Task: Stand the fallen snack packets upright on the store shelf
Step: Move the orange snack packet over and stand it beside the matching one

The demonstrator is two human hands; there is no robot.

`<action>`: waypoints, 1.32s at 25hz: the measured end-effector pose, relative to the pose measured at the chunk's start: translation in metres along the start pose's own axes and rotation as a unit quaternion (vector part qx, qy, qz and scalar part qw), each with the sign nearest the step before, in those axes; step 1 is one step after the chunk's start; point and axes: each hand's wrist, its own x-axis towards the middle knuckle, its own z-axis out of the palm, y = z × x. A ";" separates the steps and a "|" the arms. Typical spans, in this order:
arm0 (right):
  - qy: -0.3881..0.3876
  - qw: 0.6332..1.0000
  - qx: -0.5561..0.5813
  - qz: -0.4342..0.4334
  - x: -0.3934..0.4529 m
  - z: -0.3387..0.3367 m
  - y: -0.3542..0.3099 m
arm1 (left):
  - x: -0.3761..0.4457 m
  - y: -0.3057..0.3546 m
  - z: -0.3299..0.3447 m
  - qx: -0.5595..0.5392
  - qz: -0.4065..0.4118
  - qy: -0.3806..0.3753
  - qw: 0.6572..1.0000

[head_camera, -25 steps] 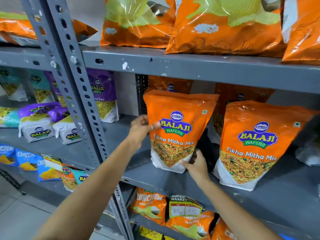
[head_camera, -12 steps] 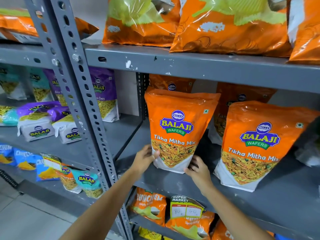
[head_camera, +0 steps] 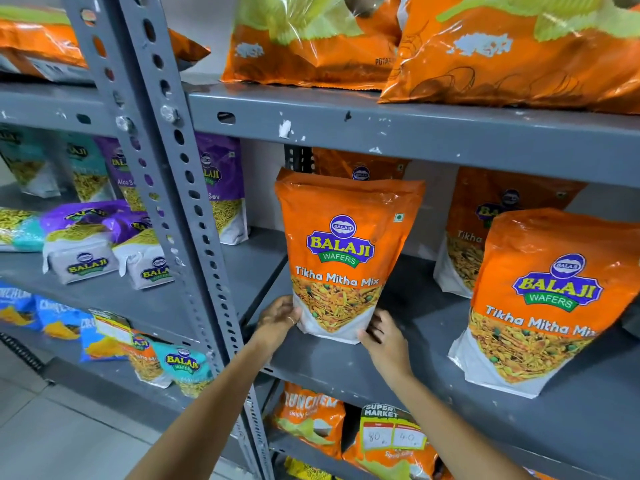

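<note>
Head | left hand (head_camera: 278,317), right hand (head_camera: 382,336) apparently grip upright packet (head_camera: 346,244) base

Packet (head_camera: 346,251) upright on shelf (head_camera: 433,368); second packet (head_camera: 540,299) right of it; another packet (head_camera: 360,164) behind.

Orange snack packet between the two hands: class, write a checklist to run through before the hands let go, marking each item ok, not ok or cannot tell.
1. Orange packet upright, label facing out: ok.
2. Its base resting on the shelf: ok.
3. Left hand at the lower left corner: ok.
4. Right hand at the lower right corner: ok.
5. Packet stands without support: cannot tell.
6. Neighbouring packet upright: not ok, it tilts.
</note>
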 end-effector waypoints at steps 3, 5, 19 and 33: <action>0.014 1.000 -0.010 -0.002 0.000 0.000 0.001 | 0.002 -0.003 -0.001 0.002 0.004 0.002 1.000; 0.020 0.999 -0.026 -0.003 0.000 0.000 0.001 | 0.001 0.000 0.001 0.011 0.003 0.006 1.000; 0.381 0.908 -0.072 -0.155 -0.048 -0.117 0.006 | -0.066 0.008 0.095 0.143 0.235 0.078 0.958; 0.180 0.982 0.045 0.019 -0.051 -0.209 0.044 | -0.070 0.008 0.226 0.175 0.073 -0.188 0.964</action>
